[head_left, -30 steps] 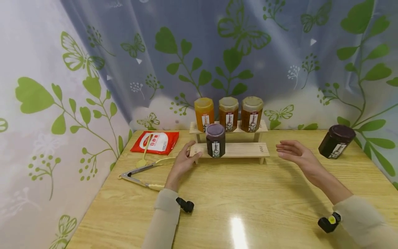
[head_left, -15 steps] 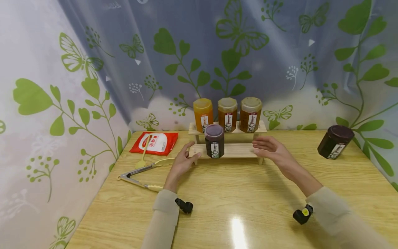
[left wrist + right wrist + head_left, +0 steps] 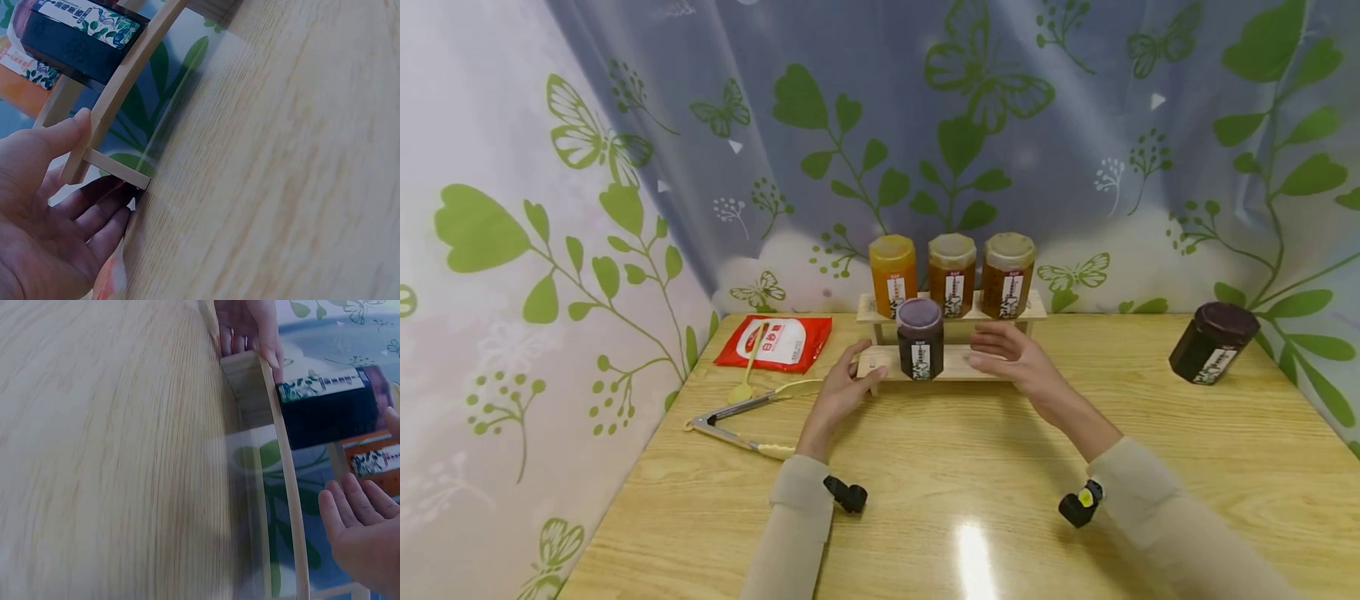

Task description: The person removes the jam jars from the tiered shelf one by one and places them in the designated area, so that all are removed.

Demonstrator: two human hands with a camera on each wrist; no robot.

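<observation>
Now, right hand [image 3: 1018, 364] further left, nearer shelved dark jar [image 3: 921, 340]

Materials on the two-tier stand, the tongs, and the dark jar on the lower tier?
Stand: wood, matte and probably unpainted; pale, with some visible grain.
Tongs: likely metal, judging by the silvery look; pale yellow ends perhaps silicone or plastic.
Dark jar: glossy glass or plastic, can't tell which; faceted walls look shiny.

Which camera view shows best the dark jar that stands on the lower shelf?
The head view: the dark jar stands there whole and unblocked. The left wrist view cuts it at the picture's top; the right wrist view shows it sideways, near the right hand.
</observation>
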